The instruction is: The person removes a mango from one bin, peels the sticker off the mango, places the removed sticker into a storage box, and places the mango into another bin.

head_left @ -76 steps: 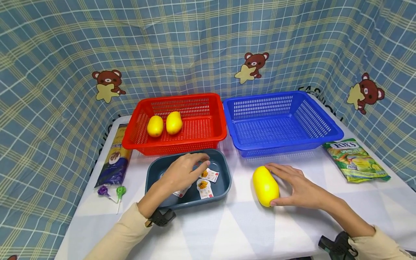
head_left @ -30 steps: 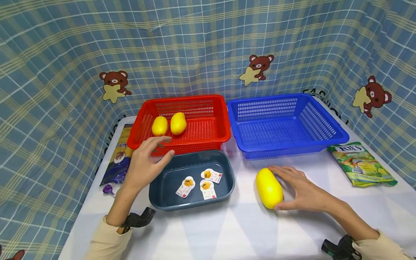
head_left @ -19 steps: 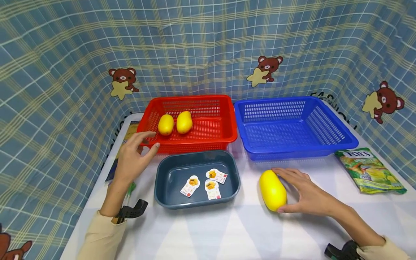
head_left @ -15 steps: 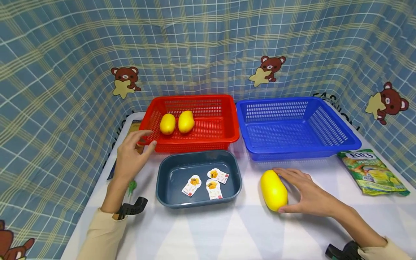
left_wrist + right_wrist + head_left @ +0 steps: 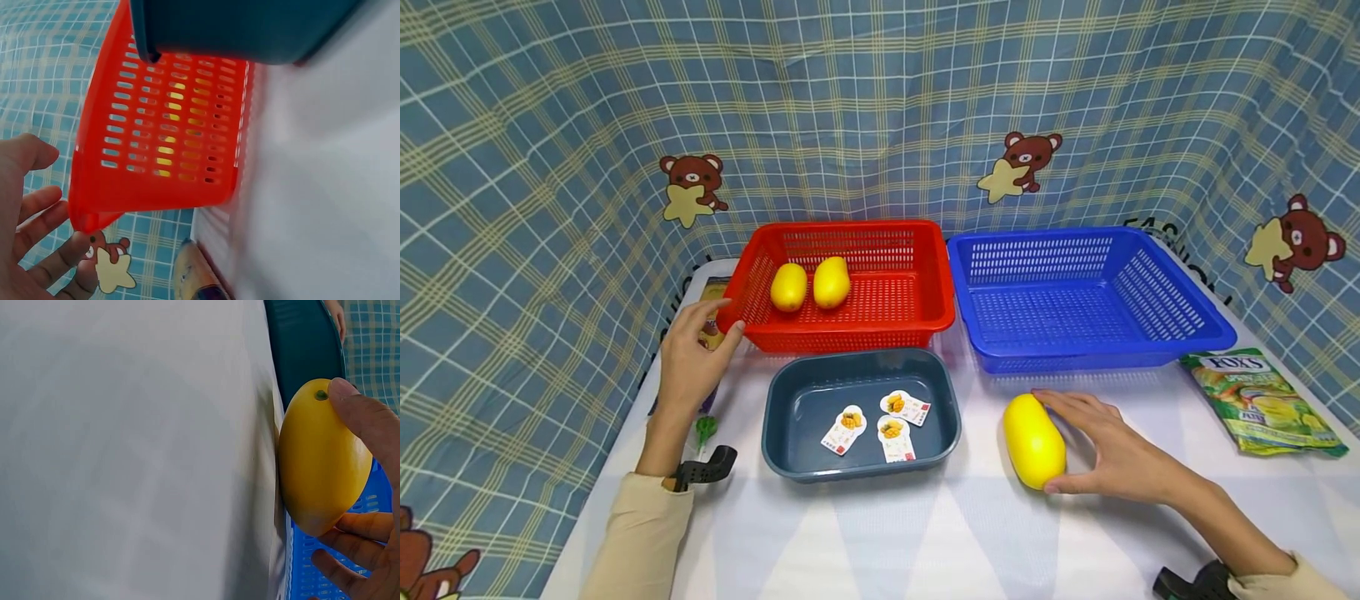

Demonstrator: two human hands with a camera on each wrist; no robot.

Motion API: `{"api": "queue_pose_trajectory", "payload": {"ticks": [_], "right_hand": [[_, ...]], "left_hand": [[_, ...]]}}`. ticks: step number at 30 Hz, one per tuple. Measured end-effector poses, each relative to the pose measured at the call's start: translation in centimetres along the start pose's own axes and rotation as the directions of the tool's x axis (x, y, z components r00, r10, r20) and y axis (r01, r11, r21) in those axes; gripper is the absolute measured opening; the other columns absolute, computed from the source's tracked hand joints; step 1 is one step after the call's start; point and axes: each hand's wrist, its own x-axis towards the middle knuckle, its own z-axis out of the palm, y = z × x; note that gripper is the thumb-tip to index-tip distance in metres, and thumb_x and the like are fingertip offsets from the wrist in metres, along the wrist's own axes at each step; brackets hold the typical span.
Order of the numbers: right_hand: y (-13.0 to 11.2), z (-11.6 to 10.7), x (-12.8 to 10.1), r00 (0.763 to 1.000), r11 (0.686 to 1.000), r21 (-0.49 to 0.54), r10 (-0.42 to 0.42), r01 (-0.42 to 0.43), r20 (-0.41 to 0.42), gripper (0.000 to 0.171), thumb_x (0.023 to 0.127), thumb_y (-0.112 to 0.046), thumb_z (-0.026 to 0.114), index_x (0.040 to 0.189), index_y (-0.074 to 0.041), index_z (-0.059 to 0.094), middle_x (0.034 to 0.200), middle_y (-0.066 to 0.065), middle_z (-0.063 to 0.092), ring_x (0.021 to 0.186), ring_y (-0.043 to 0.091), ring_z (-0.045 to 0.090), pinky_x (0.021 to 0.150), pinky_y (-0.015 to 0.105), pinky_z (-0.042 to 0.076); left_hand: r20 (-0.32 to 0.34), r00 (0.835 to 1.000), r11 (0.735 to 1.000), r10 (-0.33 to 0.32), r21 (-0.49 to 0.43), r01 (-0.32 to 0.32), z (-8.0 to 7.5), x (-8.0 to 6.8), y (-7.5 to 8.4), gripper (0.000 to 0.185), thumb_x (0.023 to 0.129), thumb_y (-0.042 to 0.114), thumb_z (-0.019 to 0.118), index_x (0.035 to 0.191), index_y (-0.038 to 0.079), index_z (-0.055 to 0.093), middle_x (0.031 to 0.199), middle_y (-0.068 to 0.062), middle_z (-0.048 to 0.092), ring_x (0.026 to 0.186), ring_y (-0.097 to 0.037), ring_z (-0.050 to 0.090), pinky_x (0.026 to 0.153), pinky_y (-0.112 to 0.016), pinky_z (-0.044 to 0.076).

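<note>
A yellow mango point(image 5: 1034, 442) lies on the white cloth at right of centre. My right hand point(image 5: 1105, 450) holds it end to end, thumb near the stem spot and fingers round the other end, as the right wrist view shows. My left hand point(image 5: 692, 358) is at the front left corner of the red basket point(image 5: 850, 342), thumb and fingers apart. In the left wrist view its fingertips point(image 5: 78, 244) lie close to the rim; whether they touch it I cannot tell. Two more mangoes, a left one point(image 5: 789, 287) and a right one point(image 5: 832, 282), lie inside that basket.
A dark blue tray point(image 5: 861, 475) with three mango-picture labels point(image 5: 896, 439) stands in front. Beside the red basket is a blue basket point(image 5: 1090, 354). A green FOX'S candy bag point(image 5: 1262, 404) lies at right; a green lollipop point(image 5: 705, 429) and a partly hidden packet point(image 5: 715, 287) are at left.
My left hand has moved left from over the tray to the red basket's corner. The right hand stays on the mango. The whole head view has shifted a little.
</note>
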Motion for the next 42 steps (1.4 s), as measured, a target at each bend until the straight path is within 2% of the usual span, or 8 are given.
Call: {"api": "queue_pose_trajectory", "payload": {"ticks": [4, 8, 15, 23, 28, 32, 37, 42], "right_hand": [[-0.1, 0.0, 0.0, 1.0, 1.0, 0.006, 0.009, -0.009, -0.001, 0.106, 0.067, -0.062, 0.085, 0.153, -0.018, 0.041, 0.149, 0.002, 0.047, 0.132, 0.029, 0.037, 0.098, 0.061, 0.028], [-0.1, 0.0, 0.0, 1.0, 1.0, 0.004, 0.012, -0.012, -0.001, 0.106, 0.068, -0.063, 0.084, 0.153, -0.018, 0.041, 0.149, 0.003, 0.047, 0.132, 0.03, 0.037, 0.098, 0.063, 0.028], [-0.2, 0.0, 0.0, 1.0, 1.0, -0.006, 0.006, -0.006, -0.02, 0.107, 0.066, -0.062, 0.085, 0.153, -0.019, 0.041, 0.149, 0.001, 0.048, 0.132, 0.028, 0.037, 0.098, 0.061, 0.029], [-1.2, -0.7, 0.1, 0.999, 1.0, 0.006, 0.031, -0.031, -0.023, 0.108, 0.065, -0.061, 0.087, 0.155, -0.024, 0.039, 0.151, 0.001, 0.046, 0.135, 0.032, 0.035, 0.099, 0.07, 0.027], [-2.4, -1.8, 0.2, 0.999, 0.999, 0.022, 0.029, -0.029, -0.022, 0.107, 0.066, -0.06, 0.087, 0.155, -0.025, 0.039, 0.153, 0.001, 0.044, 0.137, 0.036, 0.034, 0.099, 0.073, 0.026], [-3.6, -2.9, 0.5, 0.999, 0.999, 0.039, 0.03, -0.029, -0.017, 0.106, 0.065, -0.058, 0.088, 0.155, -0.029, 0.038, 0.153, -0.003, 0.044, 0.138, 0.035, 0.033, 0.102, 0.076, 0.021], [-5.1, -4.4, 1.3, 1.0, 0.999, 0.037, -0.013, 0.014, -0.019, 0.106, 0.065, -0.054, 0.09, 0.154, -0.03, 0.039, 0.151, -0.006, 0.045, 0.136, 0.03, 0.035, 0.101, 0.077, 0.021], [-6.2, -5.6, 3.1, 0.995, 0.996, 0.03, -0.087, 0.089, -0.049, 0.107, 0.063, -0.047, 0.094, 0.153, -0.027, 0.041, 0.15, -0.007, 0.047, 0.134, 0.024, 0.039, 0.1, 0.075, 0.024]], "left_hand": [[0.007, 0.999, 0.999, -0.034, 0.0, 0.034, 0.2, 0.1, -0.4, 0.042, 0.092, 0.023, 0.07, 0.131, 0.009, 0.066, 0.132, -0.012, 0.06, 0.09, -0.028, 0.06, 0.072, -0.021, 0.045], [0.027, 0.997, 0.997, -0.072, 0.007, 0.071, 0.4, 0.0, -0.8, 0.044, 0.094, 0.025, 0.068, 0.137, 0.012, 0.062, 0.137, -0.009, 0.058, 0.095, -0.028, 0.063, 0.072, -0.007, 0.041], [0.033, 0.997, 0.998, -0.062, -0.031, 0.063, 0.8, -0.4, -1.2, 0.039, 0.097, 0.027, 0.066, 0.133, 0.012, 0.065, 0.137, -0.004, 0.06, 0.095, -0.025, 0.062, 0.071, -0.016, 0.048], [-0.067, 0.996, 0.998, -0.057, -0.04, 0.054, 1.3, -0.8, -1.3, 0.035, 0.095, 0.026, 0.07, 0.126, 0.012, 0.072, 0.132, 0.002, 0.065, 0.092, -0.025, 0.062, 0.069, -0.02, 0.048], [-0.103, 0.992, 0.997, -0.071, -0.036, 0.068, 1.4, -1.0, -1.3, 0.036, 0.094, 0.028, 0.072, 0.126, 0.014, 0.072, 0.129, 0.003, 0.067, 0.087, -0.027, 0.058, 0.068, -0.011, 0.04], [-0.111, 0.988, 0.994, -0.105, -0.053, 0.1, 1.5, -1.2, -1.2, 0.037, 0.093, 0.029, 0.072, 0.126, 0.014, 0.072, 0.131, 0.006, 0.066, 0.09, -0.028, 0.054, 0.068, -0.011, 0.042], [-0.104, 0.986, 0.991, -0.132, -0.05, 0.127, 1.7, -1.3, -1.1, 0.039, 0.094, 0.034, 0.071, 0.127, 0.015, 0.071, 0.134, 0.007, 0.063, 0.095, -0.025, 0.054, 0.07, -0.014, 0.047], [-0.112, 0.982, 0.987, -0.151, -0.067, 0.144, 1.7, -1.4, -1.2, 0.039, 0.093, 0.034, 0.071, 0.127, 0.016, 0.071, 0.134, 0.009, 0.063, 0.096, -0.025, 0.055, 0.071, -0.015, 0.048]]}}
